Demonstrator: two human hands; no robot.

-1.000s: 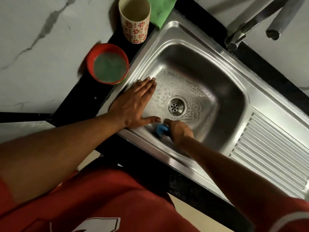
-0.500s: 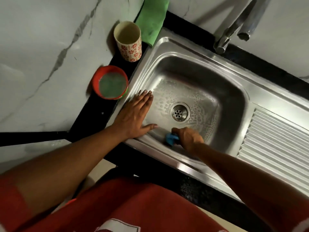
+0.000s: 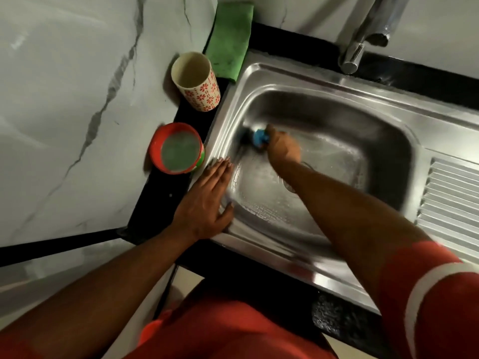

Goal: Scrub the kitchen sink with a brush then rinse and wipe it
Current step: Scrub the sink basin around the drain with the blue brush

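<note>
The stainless steel sink [image 3: 321, 81] fills the middle of the head view, its basin wet and soapy. My right hand [image 3: 282, 149] grips a blue brush [image 3: 260, 137] and presses it against the basin's far-left wall. My forearm crosses over the drain and hides most of it. My left hand [image 3: 207, 200] lies flat with straight fingers on the sink's left rim. A green cloth [image 3: 229, 40] lies folded at the sink's back-left corner. The tap [image 3: 363, 35] stands at the back, with no water visible from it.
A red tub of greenish soap [image 3: 177, 149] and a floral cup [image 3: 195, 81] sit on the black counter strip left of the sink. The ribbed drainboard [image 3: 453, 203] lies to the right. Marble wall panels surround the corner.
My right hand has carried the brush from the basin's near wall, by the drain, up to the far-left wall. My left hand has stayed flat on the left rim.
</note>
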